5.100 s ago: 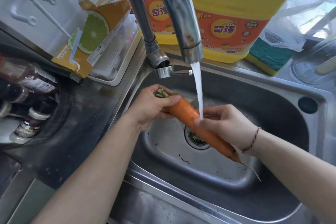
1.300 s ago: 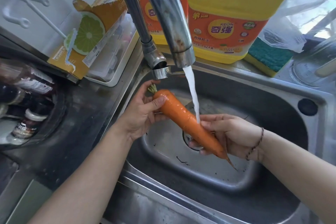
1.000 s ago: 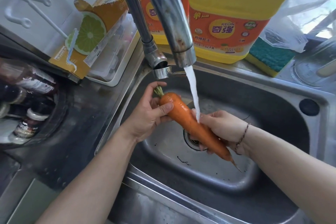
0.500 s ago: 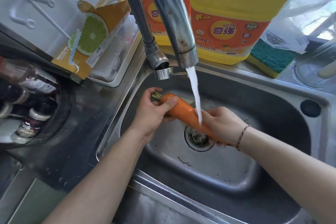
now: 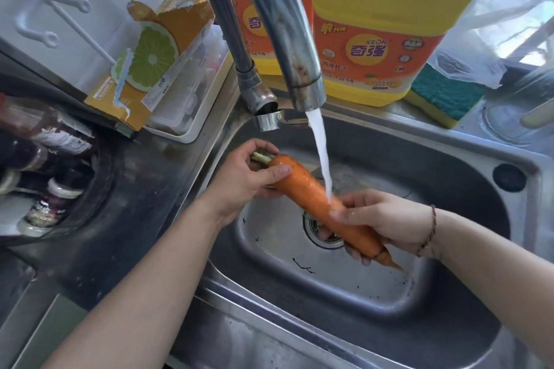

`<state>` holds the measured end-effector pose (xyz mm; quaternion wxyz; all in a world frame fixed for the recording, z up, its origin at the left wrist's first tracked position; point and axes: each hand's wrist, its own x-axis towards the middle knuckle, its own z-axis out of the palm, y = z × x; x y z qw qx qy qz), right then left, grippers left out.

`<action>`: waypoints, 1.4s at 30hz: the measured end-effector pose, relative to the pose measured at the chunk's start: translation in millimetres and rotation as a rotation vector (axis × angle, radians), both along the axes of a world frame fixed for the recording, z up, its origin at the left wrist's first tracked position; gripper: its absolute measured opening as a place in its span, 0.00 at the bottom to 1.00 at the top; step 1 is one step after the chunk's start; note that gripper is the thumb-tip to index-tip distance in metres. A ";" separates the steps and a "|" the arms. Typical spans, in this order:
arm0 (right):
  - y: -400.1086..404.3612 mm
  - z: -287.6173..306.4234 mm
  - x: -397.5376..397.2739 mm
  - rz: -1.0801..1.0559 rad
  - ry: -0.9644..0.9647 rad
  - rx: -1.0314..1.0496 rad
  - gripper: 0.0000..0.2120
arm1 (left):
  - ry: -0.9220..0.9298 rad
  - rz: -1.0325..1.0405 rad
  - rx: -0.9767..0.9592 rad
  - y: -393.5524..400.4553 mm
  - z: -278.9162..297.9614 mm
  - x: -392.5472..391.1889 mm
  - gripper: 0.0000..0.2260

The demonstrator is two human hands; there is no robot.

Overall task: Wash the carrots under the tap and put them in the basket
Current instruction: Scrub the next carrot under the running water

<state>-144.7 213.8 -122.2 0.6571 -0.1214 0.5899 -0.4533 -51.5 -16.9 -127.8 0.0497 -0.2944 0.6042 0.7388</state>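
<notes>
Over the sink [image 5: 449, 165], under the running tap [image 5: 302, 81], I have the carrot [image 5: 317, 204] slung between both hands, clear of the basin floor and right above the drain [image 5: 322, 234]. Its long axis runs on a diagonal: leafy stub up and away to my left, thin tip down and toward my right. My left hand [image 5: 239, 180] grips the thick top end, thumb laid across the shoulder and fingers [image 5: 263, 147] curled behind the stub. My right hand [image 5: 380, 219] wraps the lower half, thumb pressed on top and fingers curled beneath, with the tip poking out past them. The water stream [image 5: 322, 165] lands on the carrot's middle, just above my right thumb, so the stretch between the two hands is what gets rinsed.

Compared with half a second ago, my right hand has slid down the carrot toward the tip, baring more orange in the middle. The tip is now visible where my hand hid it.

I judge the scrub is still in progress. No basket shows in view, so I cannot tell which hand is nearer to it for the drop-off.
</notes>
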 end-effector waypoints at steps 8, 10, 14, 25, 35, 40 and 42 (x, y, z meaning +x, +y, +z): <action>-5.0 2.4 1.9 -0.041 0.279 0.069 0.20 | -0.101 -0.002 -0.187 4.3 9.2 -3.9 0.19; -7.8 6.7 3.9 -0.051 0.312 0.076 0.21 | -0.147 -0.024 -0.299 5.9 11.4 -4.0 0.24; -15.6 10.4 10.3 -0.079 0.482 0.134 0.13 | -0.192 -0.091 -0.441 6.0 11.9 -3.7 0.27; -21.1 21.1 9.0 -0.121 0.436 0.282 0.16 | -0.187 -0.046 -0.377 7.9 7.1 -4.2 0.14; -32.4 15.2 15.8 0.030 0.710 0.353 0.28 | -0.219 -0.055 -0.488 11.0 5.9 -3.4 0.22; -12.0 6.1 9.4 -0.082 0.153 0.041 0.21 | -0.218 -0.130 -0.226 -0.9 14.1 0.2 0.22; -7.6 -2.8 10.6 -0.134 -0.100 -0.078 0.20 | -0.169 -0.146 0.068 -0.2 14.0 5.1 0.24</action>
